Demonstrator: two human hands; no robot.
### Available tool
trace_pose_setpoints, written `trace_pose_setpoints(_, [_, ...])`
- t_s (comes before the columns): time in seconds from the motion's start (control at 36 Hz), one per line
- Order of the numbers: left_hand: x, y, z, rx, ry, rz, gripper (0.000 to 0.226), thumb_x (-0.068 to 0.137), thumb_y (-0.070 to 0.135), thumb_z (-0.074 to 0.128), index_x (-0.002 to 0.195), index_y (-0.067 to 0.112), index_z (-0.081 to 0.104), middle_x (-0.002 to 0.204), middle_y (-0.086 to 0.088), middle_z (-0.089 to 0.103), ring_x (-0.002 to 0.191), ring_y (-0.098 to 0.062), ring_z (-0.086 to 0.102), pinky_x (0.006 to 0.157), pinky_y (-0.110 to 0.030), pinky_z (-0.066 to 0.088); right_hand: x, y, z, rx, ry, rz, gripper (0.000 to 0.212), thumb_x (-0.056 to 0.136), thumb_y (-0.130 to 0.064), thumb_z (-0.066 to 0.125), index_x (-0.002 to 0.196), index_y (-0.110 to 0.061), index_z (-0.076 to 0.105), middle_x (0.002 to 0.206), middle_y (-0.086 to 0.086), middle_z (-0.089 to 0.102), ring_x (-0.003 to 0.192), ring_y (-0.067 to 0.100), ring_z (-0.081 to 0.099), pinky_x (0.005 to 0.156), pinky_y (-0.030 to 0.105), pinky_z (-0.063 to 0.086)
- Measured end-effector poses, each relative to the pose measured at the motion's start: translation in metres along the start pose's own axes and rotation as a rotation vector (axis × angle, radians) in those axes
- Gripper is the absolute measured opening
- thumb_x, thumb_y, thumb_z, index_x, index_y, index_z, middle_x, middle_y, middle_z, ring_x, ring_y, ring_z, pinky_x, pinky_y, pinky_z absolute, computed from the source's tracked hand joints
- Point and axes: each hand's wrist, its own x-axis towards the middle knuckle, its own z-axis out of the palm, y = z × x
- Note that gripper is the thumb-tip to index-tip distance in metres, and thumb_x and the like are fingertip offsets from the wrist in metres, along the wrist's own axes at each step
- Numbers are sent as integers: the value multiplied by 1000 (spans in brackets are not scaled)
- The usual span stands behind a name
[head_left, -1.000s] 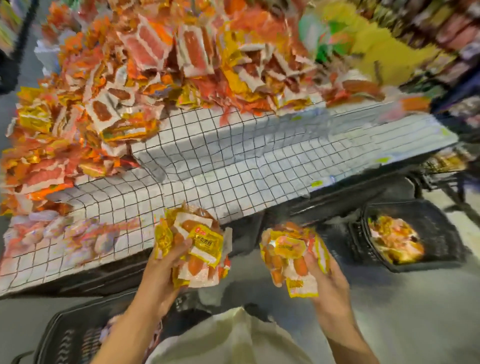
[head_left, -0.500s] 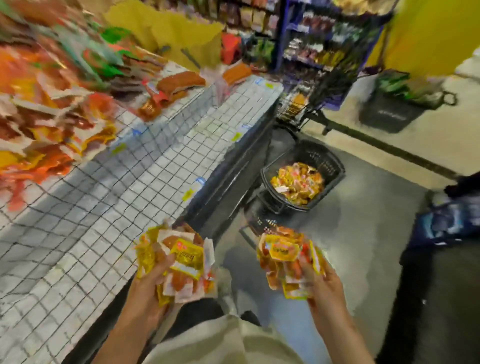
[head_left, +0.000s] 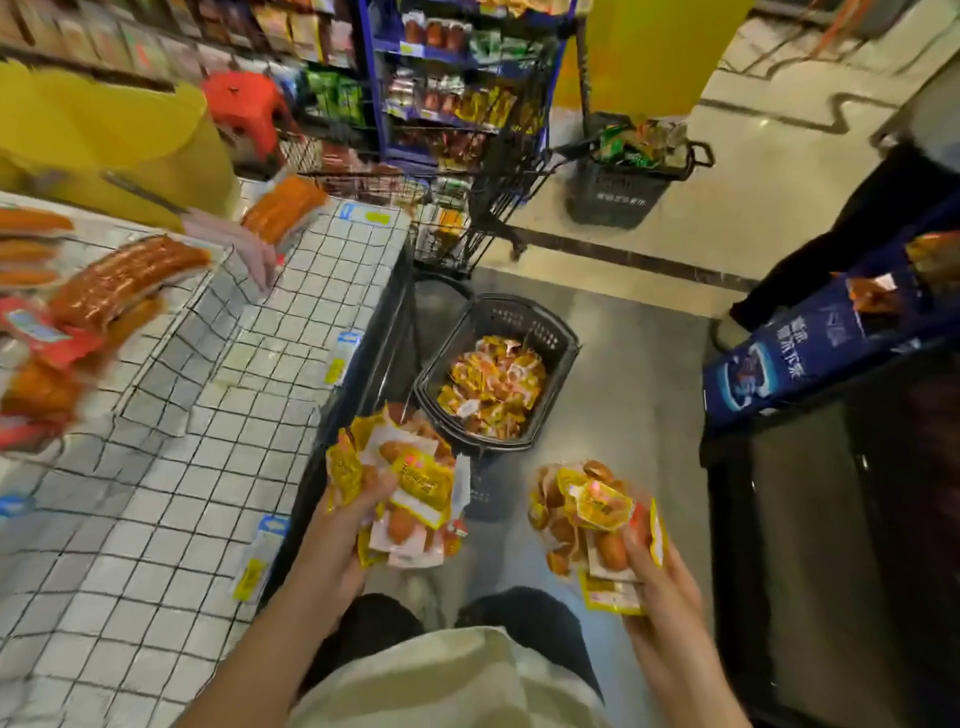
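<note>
My left hand (head_left: 343, 540) grips a bunch of small yellow-and-white snack packets (head_left: 410, 493) at chest height, beside the display table's edge. A second bunch of the same packets (head_left: 592, 525) is held in my right hand (head_left: 660, 582), thumb on top. Ahead of both hands, on the grey floor, stands a black plastic shopping basket (head_left: 550, 332) partly filled with several more of these yellow packets (head_left: 493, 384). Both bunches hang short of the basket, nearer to me.
A white wire-grid display table (head_left: 171, 467) runs along my left, with orange sausage packs (head_left: 124, 280) on it. A metal shopping trolley (head_left: 467, 208) and another black basket (head_left: 623, 192) stand further back. A person's dark legs (head_left: 841, 234) and a blue box (head_left: 789, 358) are at right.
My view has swung right from the heaped packets on the table toward the aisle, and the floor basket now lies straight ahead. Both hands keep hold of their bunches.
</note>
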Motion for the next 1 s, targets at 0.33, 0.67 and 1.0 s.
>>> trace_pose_setpoints(0.33, [114, 0, 41, 90, 0, -105, 46, 94, 11, 60, 139, 24, 57, 136, -12, 63, 121, -33, 64, 84, -43, 60, 105, -27, 21, 33, 165, 104, 47, 94, -13, 66, 140, -18, 59, 123, 12, 72, 116, 37, 67, 102, 56, 50])
trace_pose_setpoints(0.67, [303, -98, 52, 122, 228, -213, 39, 92, 15, 66, 130, 22, 64, 128, -14, 68, 110, -32, 69, 77, -43, 61, 342, 25, 17, -175, 190, 194, 51, 86, -23, 74, 136, -23, 63, 125, 13, 71, 117, 40, 66, 96, 68, 51])
trace_pose_setpoints(1.0, [481, -182, 15, 180, 203, -169, 39, 98, 16, 60, 137, 17, 58, 135, -18, 63, 121, -38, 62, 102, -62, 47, 519, 121, 51, -358, 134, 181, 43, 88, -20, 77, 129, -22, 66, 115, 9, 75, 107, 35, 71, 95, 62, 55])
